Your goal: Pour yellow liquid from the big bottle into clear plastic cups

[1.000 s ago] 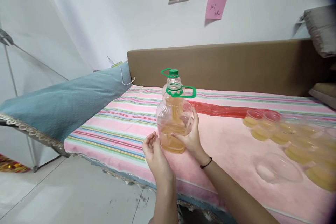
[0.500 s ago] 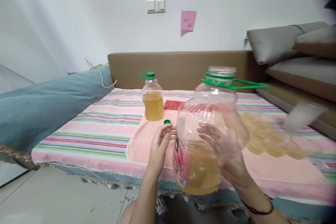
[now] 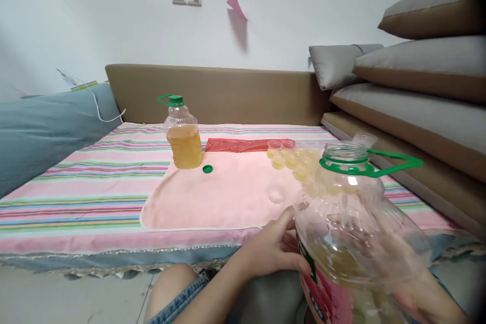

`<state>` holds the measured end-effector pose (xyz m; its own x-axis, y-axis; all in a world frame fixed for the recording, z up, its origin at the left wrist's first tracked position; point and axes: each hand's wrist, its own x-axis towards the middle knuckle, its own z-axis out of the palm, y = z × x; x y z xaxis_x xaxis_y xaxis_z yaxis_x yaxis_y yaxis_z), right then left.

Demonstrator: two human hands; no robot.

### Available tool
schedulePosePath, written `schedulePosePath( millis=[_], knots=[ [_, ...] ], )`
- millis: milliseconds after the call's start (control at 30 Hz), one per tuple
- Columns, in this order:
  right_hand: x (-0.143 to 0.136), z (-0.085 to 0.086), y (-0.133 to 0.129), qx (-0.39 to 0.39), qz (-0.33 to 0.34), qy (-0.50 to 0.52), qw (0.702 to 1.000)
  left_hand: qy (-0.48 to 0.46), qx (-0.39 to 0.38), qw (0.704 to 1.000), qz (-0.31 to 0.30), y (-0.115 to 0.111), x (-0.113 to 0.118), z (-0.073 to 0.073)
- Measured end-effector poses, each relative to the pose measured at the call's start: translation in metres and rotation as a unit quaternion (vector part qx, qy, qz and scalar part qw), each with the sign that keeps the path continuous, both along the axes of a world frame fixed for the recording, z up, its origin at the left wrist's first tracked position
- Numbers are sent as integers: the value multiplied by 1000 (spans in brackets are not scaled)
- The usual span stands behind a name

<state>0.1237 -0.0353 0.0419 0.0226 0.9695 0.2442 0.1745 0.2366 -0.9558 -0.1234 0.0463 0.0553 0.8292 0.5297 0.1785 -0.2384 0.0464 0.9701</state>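
A large clear plastic jug (image 3: 341,268) of yellow liquid, uncapped, with a green carry ring and a pink label, is close in front of me. My left hand (image 3: 275,248) is closed on its left side, thumb on the label. My right hand (image 3: 395,258) is around the right side, partly seen through the clear plastic and blurred. Beyond the jug, several clear plastic cups (image 3: 278,162) with yellow liquid stand on the pink mat; some are hidden behind the jug. A green cap (image 3: 207,168) lies on the mat.
A second jug (image 3: 185,147), capped green, stands at the mat's back left. Red plastic film (image 3: 237,145) lies behind the pink mat (image 3: 212,202). Stacked cushions (image 3: 421,96) rise at the right; a blue-covered armrest (image 3: 56,131) is at the left. A pink note (image 3: 237,7) hangs on the wall.
The jug has moved lower and to the right in view, with both hands on it. My view has turned right. The wall note has curled up.
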Motion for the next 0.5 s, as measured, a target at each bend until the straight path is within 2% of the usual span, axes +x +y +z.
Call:
schedulePosePath(
  millis=[100,167,333,500],
  knots=[
    [2,5,-14,-53,-6,64,997,-4,-3,1000,8,-5,17,-4],
    [8,5,-21,-84,-1,69,994,-9,-14,1000,7,-6,27,-9],
    [23,3,-30,-110,-22,21,993,-17,-52,998,-6,-11,39,-19],
    [28,10,-32,-149,-21,-17,988,20,-124,992,-22,-20,45,-26]
  ],
)
